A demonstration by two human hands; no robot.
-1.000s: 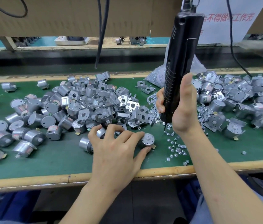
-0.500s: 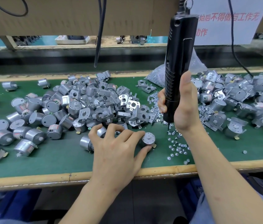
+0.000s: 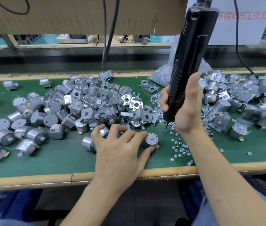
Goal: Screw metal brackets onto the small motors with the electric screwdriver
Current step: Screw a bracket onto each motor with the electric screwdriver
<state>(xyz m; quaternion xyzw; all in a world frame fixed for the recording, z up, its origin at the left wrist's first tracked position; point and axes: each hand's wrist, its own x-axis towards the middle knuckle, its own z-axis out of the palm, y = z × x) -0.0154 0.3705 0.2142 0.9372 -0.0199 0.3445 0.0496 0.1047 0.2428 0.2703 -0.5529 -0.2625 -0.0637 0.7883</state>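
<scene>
Green matting covers the bench [image 3: 55,162], likely so small parts do not slide. In the head view, the left hand [image 3: 119,149] pinches a small round silver motor [image 3: 152,140] between thumb and first finger, shaft up, ready for a bracket. The right hand [image 3: 186,108] wraps its fingers [image 3: 163,101] round the long black electric screwdriver [image 3: 189,59], held upright with its tip just above the tiny loose silver screws [image 3: 179,147], probably to pick one up. Bent shiny metal brackets [image 3: 134,103] wait in a heap just behind.

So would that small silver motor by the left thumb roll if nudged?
The small silver cylindrical motor stands on its flat end, shaft up, so it would probably slide, not roll. Tipped sideways, it likely rolls. Its smooth metal shell looks slippery.
</scene>
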